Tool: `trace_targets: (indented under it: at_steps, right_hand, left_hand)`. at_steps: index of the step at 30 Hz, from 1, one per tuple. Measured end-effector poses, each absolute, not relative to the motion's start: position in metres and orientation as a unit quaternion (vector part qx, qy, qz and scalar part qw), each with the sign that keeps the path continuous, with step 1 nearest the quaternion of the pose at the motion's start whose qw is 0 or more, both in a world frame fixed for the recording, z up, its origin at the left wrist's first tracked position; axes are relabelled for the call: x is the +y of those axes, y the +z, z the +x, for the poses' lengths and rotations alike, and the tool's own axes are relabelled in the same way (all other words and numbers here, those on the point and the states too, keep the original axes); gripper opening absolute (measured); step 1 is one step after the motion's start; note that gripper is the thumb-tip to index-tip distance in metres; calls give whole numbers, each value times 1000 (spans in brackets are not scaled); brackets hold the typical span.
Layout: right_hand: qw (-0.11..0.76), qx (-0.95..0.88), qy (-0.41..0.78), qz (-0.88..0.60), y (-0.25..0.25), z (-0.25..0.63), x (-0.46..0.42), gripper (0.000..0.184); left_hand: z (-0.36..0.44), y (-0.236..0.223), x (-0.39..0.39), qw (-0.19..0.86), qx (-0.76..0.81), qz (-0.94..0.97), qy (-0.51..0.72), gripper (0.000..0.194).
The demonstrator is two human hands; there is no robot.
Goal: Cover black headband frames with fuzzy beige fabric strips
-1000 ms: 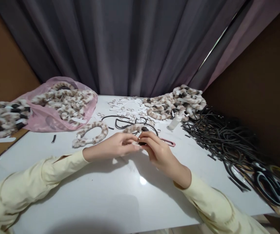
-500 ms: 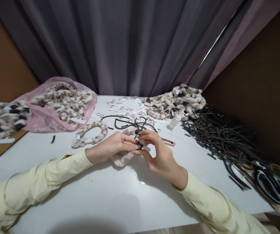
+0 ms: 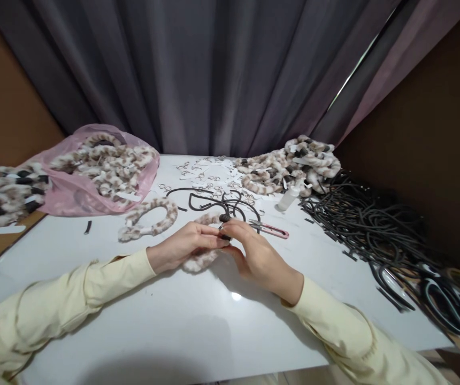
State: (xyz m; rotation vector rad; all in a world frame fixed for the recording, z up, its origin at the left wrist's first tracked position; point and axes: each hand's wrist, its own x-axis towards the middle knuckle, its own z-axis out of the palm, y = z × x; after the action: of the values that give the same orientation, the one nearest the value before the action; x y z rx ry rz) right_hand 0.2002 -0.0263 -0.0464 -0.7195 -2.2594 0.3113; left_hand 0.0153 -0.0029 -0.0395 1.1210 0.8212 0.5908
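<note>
Both my hands meet at the middle of the white table (image 3: pixel 142 321). My left hand (image 3: pixel 184 247) pinches a furry leopard-print headband (image 3: pixel 201 260) that curls under its fingers. My right hand (image 3: pixel 250 251) is closed on the dark end of the same headband, fingertips touching those of the left. A second furry headband (image 3: pixel 152 216) lies loose just to the left. Pink-handled snips (image 3: pixel 272 230) rest just right of my right hand.
A pink plastic bag (image 3: pixel 73 192) of furry headbands sits at the left, another furry heap (image 3: pixel 290 168) at the back right. Bare black headbands (image 3: pixel 370 224) pile along the right edge. A small white bottle (image 3: pixel 287 199), small metal rings and black bands lie behind my hands.
The headband has swung down from behind my hands and now curls beneath my left hand. My right fingers opened briefly, then closed on its dark end again.
</note>
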Motion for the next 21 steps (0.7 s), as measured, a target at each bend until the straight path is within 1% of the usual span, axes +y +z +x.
trace_targets:
  at_steps: [4,8,11,16,18,21]
  right_hand:
    - [357,-872,159,-295,-50,200,-27,31]
    - [328,-879,193,-289,-49,200,-29,36]
    - [308,-886,200,-284,-47,201,-30,40]
    - [272,-896,202,-286,-46,201,-29,37]
    - [276,-896,198,-287,-45,201,-29,35]
    - [311,-890,180,-281,-41,201,-27,30]
  left_hand:
    - [14,-43,0,733,389,504,240,24]
    - [16,-44,-1,724,375,530,232,27]
    - [17,-44,-3,728,356,547,210,32]
    - [13,-43,1,707,357,589,160,30]
    - [11,-44,4,711,352,589,151,31]
    - [10,-47,6,724,343,573,175,33]
